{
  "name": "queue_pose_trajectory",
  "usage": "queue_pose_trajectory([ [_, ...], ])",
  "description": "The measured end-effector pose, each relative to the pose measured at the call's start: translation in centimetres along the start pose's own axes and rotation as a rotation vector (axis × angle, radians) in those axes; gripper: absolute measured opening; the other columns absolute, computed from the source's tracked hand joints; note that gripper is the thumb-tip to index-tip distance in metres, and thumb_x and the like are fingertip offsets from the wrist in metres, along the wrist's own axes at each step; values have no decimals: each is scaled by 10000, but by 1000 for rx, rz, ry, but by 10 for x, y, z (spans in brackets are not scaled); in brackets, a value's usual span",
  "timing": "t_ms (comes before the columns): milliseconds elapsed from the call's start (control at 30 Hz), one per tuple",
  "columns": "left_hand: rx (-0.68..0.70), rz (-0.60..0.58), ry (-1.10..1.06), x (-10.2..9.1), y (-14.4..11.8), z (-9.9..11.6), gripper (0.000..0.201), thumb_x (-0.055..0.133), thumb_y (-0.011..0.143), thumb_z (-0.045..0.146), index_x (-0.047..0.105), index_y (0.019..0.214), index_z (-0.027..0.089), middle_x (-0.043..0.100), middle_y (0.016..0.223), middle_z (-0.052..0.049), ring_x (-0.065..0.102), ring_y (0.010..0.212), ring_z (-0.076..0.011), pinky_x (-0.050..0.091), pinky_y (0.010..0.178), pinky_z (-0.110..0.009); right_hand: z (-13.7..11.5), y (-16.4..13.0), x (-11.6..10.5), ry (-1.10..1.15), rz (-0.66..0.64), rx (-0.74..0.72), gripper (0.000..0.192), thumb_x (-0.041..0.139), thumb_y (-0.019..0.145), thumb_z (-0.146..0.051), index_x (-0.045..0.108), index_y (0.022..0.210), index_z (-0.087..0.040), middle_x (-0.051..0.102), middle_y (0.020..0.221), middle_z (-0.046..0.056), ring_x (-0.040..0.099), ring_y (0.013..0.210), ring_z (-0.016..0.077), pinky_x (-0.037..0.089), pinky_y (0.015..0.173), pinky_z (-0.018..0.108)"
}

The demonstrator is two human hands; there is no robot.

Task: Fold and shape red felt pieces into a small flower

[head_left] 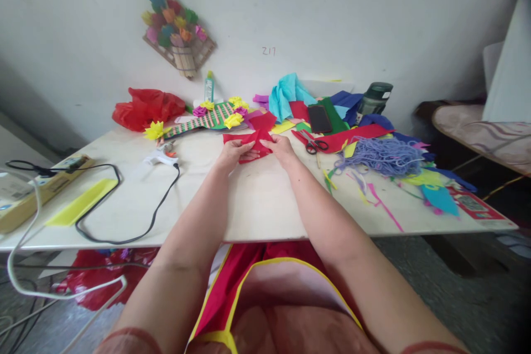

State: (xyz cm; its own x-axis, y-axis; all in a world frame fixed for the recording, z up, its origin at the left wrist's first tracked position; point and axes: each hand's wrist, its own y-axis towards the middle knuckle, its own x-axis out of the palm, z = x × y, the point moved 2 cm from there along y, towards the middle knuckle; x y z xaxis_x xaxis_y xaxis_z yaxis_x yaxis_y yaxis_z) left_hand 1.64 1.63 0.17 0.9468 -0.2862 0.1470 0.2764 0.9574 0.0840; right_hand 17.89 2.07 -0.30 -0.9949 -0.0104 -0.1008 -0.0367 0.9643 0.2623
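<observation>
A thin red sheet of crepe paper (249, 138) is stretched between my two hands above the middle of the white table. My left hand (233, 154) pinches its left part between thumb and fingers. On the other side, my right hand (281, 149) grips the right part, thumb on top. Fingers of one hand show faintly behind the sheet. To the right of my right hand lie black-handled scissors (315, 146), partly on a red strip (352, 135). Behind the paper rests a decorated green piece with woven sticks (201, 121) and yellow and purple paper flowers (233, 120).
A white glue gun (161, 156) with a black cord lies at left, near a power strip (45, 193) and a yellow sheet (83, 203). A phone (319, 119), lilac yarn (381, 156), a dark bottle (375, 98) and a glue bottle (209, 88) also stand or lie here.
</observation>
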Motion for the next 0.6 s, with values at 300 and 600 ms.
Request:
queue_pose_trajectory([
  [300,-8,22,45,2,-3,5,395,756,604,461,650,706,94,695,626,-99,659,552,-180,536,552,-260,1,0,1,103,43,0,277,682,604,-400,648,747,-166,630,663,-16,560,635,123,442,649,253],
  [600,9,17,13,0,-5,6,368,799,556,395,566,639,122,659,595,-41,643,509,-158,519,500,-233,-5,-7,5,178,-90,91,306,747,544,-368,663,740,-149,645,642,-8,591,635,136,468,668,270],
])
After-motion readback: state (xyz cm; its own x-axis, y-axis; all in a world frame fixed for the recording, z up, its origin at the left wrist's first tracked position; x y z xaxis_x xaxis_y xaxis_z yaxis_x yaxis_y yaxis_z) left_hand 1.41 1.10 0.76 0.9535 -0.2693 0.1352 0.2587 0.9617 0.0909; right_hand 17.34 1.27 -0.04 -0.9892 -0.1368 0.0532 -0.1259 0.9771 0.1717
